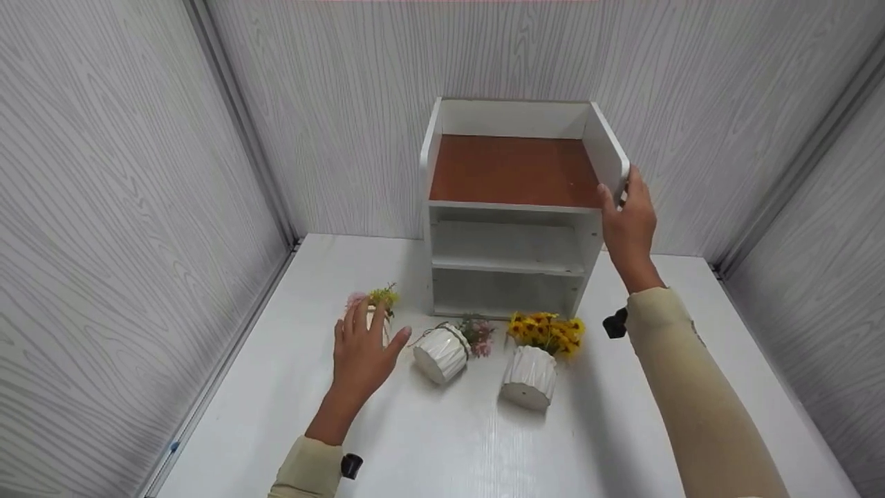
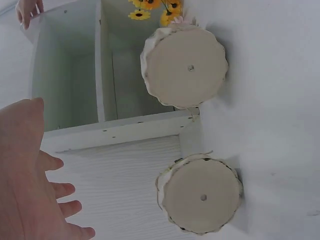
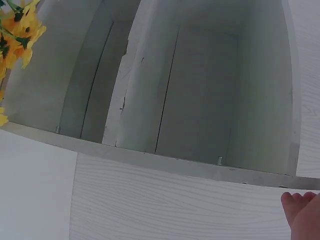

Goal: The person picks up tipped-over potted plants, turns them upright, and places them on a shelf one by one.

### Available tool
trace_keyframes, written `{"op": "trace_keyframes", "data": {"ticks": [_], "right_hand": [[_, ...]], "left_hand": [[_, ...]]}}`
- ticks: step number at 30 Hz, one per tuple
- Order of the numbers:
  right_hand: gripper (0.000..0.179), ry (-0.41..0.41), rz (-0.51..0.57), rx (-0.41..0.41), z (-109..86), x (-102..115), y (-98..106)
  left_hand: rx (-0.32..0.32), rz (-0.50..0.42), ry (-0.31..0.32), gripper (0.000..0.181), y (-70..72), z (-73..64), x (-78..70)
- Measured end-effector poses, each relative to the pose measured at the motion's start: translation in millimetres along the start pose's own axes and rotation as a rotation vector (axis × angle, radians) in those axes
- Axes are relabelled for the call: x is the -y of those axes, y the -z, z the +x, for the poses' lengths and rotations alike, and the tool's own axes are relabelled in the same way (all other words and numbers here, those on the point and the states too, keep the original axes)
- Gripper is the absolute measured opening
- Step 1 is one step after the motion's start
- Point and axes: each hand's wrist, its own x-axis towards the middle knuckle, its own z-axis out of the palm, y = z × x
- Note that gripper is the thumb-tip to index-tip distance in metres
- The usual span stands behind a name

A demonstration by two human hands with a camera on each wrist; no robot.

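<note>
A small white shelf unit (image 1: 508, 247) with a brown top board (image 1: 511, 169) stands against the back wall. My right hand (image 1: 629, 225) holds the front edge of its right side panel, thumb inside and fingers outside. My left hand (image 1: 363, 356) is spread with nothing in it, overlapping the left flower pot (image 2: 202, 197) in the head view. That pot's pink and yellow flowers (image 1: 384, 296) show past my fingers. Right of this hand, a white pot (image 1: 442, 353) tied with cord lies on its side, pink flowers toward the shelf. Another tipped white pot (image 1: 529, 377) holds yellow flowers (image 1: 546, 332).
The pots lie on a white table (image 1: 456, 449) in front of the shelf unit. Its two lower compartments (image 3: 205, 95) face forward. Grey wood-patterned panels (image 1: 124, 173) wall the table in on the left, back and right.
</note>
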Motion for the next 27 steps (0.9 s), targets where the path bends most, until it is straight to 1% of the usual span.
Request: {"op": "trace_keyframes", "data": {"ticks": [5, 10, 15, 20, 25, 27], "right_hand": [[0.063, -0.003, 0.027, -0.026, -1.1, -3.4, 1.0], [0.054, -0.003, 0.027, -0.045, 0.3, -8.3, 2.6], [0.045, 0.005, 0.028, -0.063, 0.7, -8.2, 1.1], [0.037, 0.013, 0.012, -0.077, 1.2, -7.1, -3.5], [0.031, 0.015, 0.022, -0.086, 0.6, -5.3, -6.3], [0.028, 0.018, 0.028, -0.087, 0.3, -3.8, -7.1]], "left_hand": [[0.0, -0.02, 0.03, 0.083, -6.8, 0.0, 15.8], [0.022, -0.047, 0.093, 0.086, -17.8, 2.0, 32.1], [0.033, -0.088, 0.157, 0.084, -29.1, 3.7, 47.3], [0.027, -0.109, 0.229, 0.083, -37.9, 7.5, 56.3], [0.012, -0.126, 0.276, 0.083, -51.5, 13.6, 63.2], [0.016, -0.133, 0.289, 0.083, -55.9, 16.0, 64.3]]}}
